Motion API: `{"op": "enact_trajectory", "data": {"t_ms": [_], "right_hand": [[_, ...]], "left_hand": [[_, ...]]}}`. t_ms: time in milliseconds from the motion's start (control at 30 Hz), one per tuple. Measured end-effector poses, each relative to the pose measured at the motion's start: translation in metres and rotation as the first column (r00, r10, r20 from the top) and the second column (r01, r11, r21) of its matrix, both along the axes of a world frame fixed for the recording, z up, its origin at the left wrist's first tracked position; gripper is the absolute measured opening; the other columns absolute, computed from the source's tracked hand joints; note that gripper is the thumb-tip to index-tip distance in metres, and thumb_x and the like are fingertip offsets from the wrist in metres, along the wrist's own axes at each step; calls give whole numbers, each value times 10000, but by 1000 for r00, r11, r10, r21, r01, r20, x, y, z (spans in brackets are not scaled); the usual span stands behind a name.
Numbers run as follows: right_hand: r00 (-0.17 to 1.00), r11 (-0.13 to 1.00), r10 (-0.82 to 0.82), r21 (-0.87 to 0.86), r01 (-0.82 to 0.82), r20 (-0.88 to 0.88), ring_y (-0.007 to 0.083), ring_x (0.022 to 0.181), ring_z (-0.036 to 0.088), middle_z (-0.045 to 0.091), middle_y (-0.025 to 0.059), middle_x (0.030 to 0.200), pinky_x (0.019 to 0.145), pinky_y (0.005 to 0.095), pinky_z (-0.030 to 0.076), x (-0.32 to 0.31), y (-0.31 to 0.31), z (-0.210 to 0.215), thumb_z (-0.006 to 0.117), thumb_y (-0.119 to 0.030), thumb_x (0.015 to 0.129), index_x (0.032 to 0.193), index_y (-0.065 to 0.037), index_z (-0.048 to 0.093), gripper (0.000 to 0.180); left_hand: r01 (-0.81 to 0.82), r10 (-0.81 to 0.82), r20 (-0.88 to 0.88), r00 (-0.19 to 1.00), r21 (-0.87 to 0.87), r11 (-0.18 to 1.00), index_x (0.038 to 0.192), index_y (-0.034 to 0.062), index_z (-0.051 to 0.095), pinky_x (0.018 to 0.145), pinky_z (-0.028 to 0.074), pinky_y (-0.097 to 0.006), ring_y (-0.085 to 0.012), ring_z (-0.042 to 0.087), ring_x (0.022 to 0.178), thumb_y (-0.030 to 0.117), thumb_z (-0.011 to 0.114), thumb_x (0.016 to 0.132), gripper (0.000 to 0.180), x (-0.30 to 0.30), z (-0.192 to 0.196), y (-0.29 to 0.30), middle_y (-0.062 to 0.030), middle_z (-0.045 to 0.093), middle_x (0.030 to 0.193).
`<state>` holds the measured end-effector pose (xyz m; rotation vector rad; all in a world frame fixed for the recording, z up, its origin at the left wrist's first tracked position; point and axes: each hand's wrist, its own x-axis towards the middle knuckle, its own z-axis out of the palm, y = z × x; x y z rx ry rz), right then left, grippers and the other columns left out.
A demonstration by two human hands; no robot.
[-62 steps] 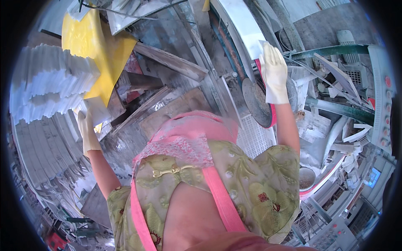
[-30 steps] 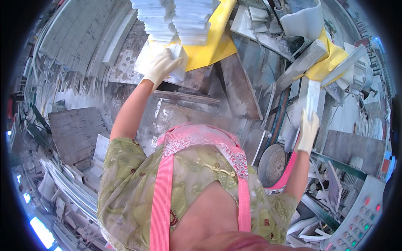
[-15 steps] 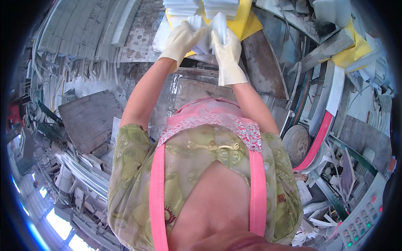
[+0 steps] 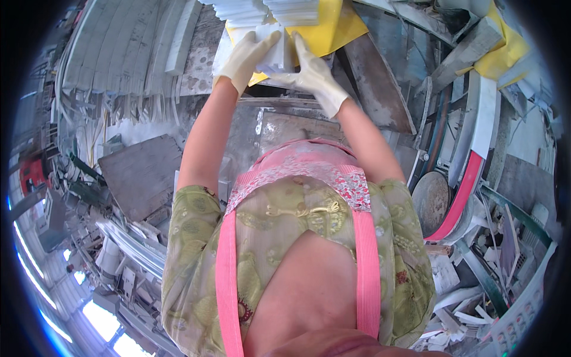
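Note:
Both my hands wear cream rubber gloves and reach to the top middle of the view. My left hand grips a small stack of white slabs from its left side. At the stack's right side is my right hand, fingers spread and thumb stretched toward the stack's near end; whether it touches the slabs is hard to tell. Yellow sheeting lies under and beside the stack. Just beyond my hands stand two taller piles of thin white slabs, partly cut off by the picture's edge.
Long pale slabs are lined up at the left. A brown board lies right of the yellow sheeting. On my right stand a machine with a pink-red band and a round disc. White scrap pieces lie at lower right.
Earlier each hand held white slabs, slightly apart. Now the slabs stand together by my left hand, and my right hand has let go, turned and spread its fingers. The view has shifted slightly.

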<state>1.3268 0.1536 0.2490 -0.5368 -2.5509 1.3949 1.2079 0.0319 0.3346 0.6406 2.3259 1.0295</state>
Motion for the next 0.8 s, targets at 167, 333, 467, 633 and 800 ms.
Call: {"op": "enact_trajectory", "data": {"t_ms": [167, 333, 467, 633, 800], "right_hand": [[964, 963, 254, 112, -244, -82, 408, 1256, 589, 438, 288, 1496, 1014, 442, 506, -26, 36, -12, 931, -571, 520, 1616, -64, 116, 1457], [949, 957, 271, 152, -247, -163, 422, 1177, 633, 580, 278, 1366, 984, 458, 521, -32, 38, -15, 930, -588, 514, 1616, -88, 155, 1437], [955, 954, 282, 134, -269, -88, 452, 1346, 497, 454, 319, 1486, 1114, 454, 434, -28, 34, -12, 931, -556, 531, 1611, -28, 155, 1430], [954, 956, 263, 170, -238, -143, 448, 1309, 531, 483, 320, 1453, 1102, 478, 444, -24, 32, -10, 921, -596, 535, 1608, -31, 170, 1426], [953, 956, 228, 233, -181, -197, 400, 1376, 469, 507, 267, 1454, 1109, 465, 438, -20, 27, -11, 881, -629, 588, 1606, -45, 184, 1365]], "left_hand": [[44, -44, 61, 997, -8, 999, 1238, -51, 582, 790, 455, -328, -198, 603, 897, 655, 600, 895, 785, -1, 0, -2, -137, 669, 1054], [107, -104, 34, 994, -74, 992, 1315, 9, 576, 884, 443, -308, -182, 590, 1023, 620, 515, 954, 713, -3, 0, -9, -104, 653, 1156], [153, -152, -28, 988, 24, 988, 1294, -36, 562, 935, 432, -335, -205, 584, 1062, 687, 484, 951, 803, -13, -14, -13, -142, 649, 1147], [123, -125, 43, 991, 53, 991, 1429, 10, 513, 1095, 360, -315, -194, 515, 1300, 659, 454, 981, 792, -30, -29, -8, -156, 584, 1369], [-106, 117, 28, 993, -252, 962, 1427, -3, 554, 1125, 349, -325, -216, 524, 1333, 670, 567, 922, 841, -25, -11, 6, -167, 600, 1391]]}}
